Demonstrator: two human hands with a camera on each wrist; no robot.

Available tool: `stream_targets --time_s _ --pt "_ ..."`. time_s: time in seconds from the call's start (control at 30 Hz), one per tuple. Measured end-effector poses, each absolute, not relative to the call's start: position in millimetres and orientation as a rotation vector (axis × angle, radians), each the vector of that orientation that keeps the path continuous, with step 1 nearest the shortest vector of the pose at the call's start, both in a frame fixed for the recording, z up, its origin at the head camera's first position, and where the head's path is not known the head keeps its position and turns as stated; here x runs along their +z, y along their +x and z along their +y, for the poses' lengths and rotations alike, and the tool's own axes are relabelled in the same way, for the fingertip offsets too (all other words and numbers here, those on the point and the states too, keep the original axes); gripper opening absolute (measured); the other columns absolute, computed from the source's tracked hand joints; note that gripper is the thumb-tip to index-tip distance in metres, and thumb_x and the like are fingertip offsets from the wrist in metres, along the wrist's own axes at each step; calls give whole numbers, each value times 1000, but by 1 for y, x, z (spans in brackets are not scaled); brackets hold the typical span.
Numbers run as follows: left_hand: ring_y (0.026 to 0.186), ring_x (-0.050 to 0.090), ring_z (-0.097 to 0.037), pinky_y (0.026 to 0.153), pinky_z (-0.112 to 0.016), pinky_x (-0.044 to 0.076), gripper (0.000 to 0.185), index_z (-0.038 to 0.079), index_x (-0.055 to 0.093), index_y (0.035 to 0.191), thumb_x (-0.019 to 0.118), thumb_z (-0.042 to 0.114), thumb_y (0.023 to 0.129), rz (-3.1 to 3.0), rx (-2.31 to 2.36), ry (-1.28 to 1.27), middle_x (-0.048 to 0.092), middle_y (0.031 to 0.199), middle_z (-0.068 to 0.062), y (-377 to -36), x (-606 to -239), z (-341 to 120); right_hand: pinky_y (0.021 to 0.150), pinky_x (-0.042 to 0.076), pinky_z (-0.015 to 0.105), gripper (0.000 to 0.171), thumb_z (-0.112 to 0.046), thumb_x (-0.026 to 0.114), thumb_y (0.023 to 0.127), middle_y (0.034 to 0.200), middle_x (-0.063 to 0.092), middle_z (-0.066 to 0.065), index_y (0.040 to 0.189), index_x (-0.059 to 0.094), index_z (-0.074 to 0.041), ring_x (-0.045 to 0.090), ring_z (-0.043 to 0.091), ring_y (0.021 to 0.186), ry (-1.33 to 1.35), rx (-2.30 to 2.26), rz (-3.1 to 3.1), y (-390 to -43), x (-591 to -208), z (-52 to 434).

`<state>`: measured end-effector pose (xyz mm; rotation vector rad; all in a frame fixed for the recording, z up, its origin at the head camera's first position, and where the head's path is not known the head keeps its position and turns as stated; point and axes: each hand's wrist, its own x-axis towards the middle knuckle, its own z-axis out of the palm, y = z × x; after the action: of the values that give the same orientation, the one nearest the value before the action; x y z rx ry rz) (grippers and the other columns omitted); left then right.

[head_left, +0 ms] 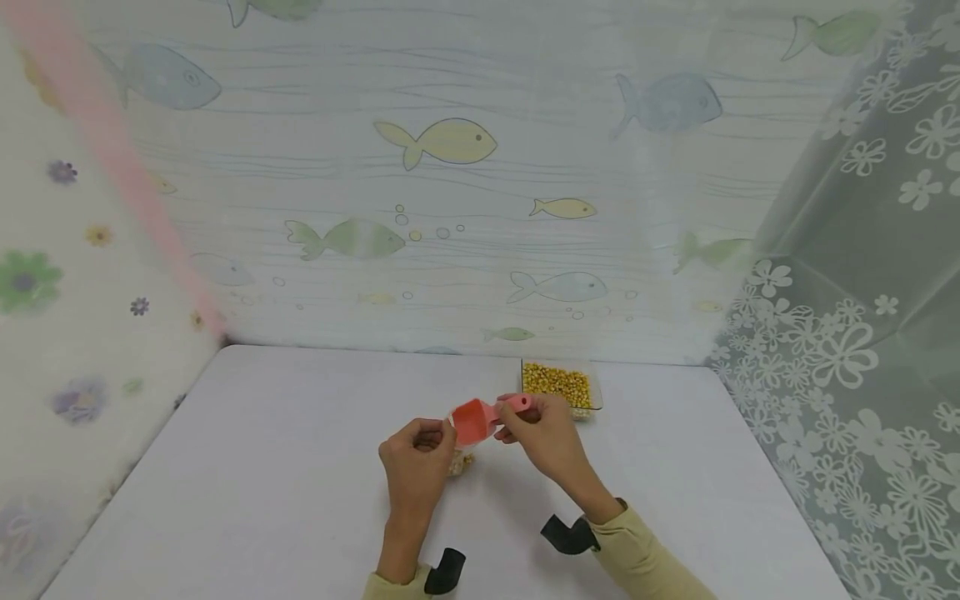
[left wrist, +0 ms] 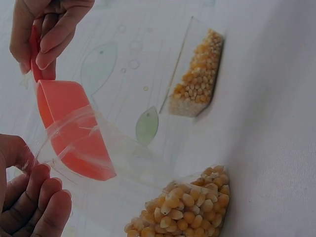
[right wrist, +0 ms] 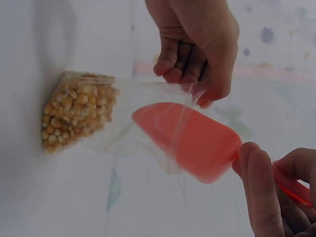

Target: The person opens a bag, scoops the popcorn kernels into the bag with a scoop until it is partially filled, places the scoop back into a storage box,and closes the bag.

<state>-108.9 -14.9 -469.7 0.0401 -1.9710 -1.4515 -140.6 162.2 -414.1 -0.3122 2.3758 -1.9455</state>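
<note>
My left hand point(head_left: 417, 454) pinches the rim of a clear plastic bag point(left wrist: 123, 163) and holds its mouth open above the table. Corn kernels point(right wrist: 74, 116) fill the bag's bottom. My right hand point(head_left: 542, 432) grips the handle of a coral-red scoop point(head_left: 474, 421), whose bowl point(right wrist: 187, 140) is tipped into the bag's mouth. In the left wrist view the scoop point(left wrist: 69, 128) shows through the plastic, with my left fingers point(left wrist: 34, 207) at the lower left. A clear tray of corn kernels point(head_left: 558, 385) stands just behind my right hand.
The white table point(head_left: 262, 467) is boxed in by a fish-patterned sheet point(head_left: 450, 208) at the back, a flowered sheet point(head_left: 67, 292) at the left and a lace curtain point(head_left: 847, 350) at the right. The tray of kernels point(left wrist: 197, 79) lies beyond the bag.
</note>
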Motion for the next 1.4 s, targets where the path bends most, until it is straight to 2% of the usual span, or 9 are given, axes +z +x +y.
stream_targets --time_s 0.43,0.87,1.0,1.23,1.4 --pt "52 58 -8 52 -20 53 9 1 73 74 76 -5 81 -1960 -1460 22 66 62 -3 -109 -470 -14 68 62 29 18 -10 68 97 92 76 20 103 73 6 74 23 72 -350 -1912 2404 -141 -414 173" --pt "51 58 -8 50 -19 51 15 3 73 71 75 -8 80 -1935 -1457 2 64 58 -1 -111 -470 -15 70 62 31 26 -10 63 101 92 75 23 111 68 13 75 17 72 -244 -2037 2350 -149 -417 220" --pt "50 58 -8 50 -19 50 15 4 73 71 75 -7 81 -1937 -1450 8 64 58 0 -111 -470 -15 71 62 30 31 -11 61 102 91 77 17 113 65 17 76 15 72 -211 -2087 2341 -151 -419 238" --pt "51 58 -8 50 -19 51 14 4 74 72 76 -6 82 -1937 -1450 11 64 58 0 -112 -471 -15 73 61 25 34 -11 54 105 82 77 -4 120 58 20 74 9 72 4 -2168 2317 -161 -428 267" --pt "52 59 -8 51 -19 51 13 5 74 73 76 -5 82 -1940 -1450 9 64 59 0 -112 -473 -15 73 60 23 40 -17 57 105 81 77 -5 122 56 19 75 8 74 139 -2249 2270 -172 -444 286"
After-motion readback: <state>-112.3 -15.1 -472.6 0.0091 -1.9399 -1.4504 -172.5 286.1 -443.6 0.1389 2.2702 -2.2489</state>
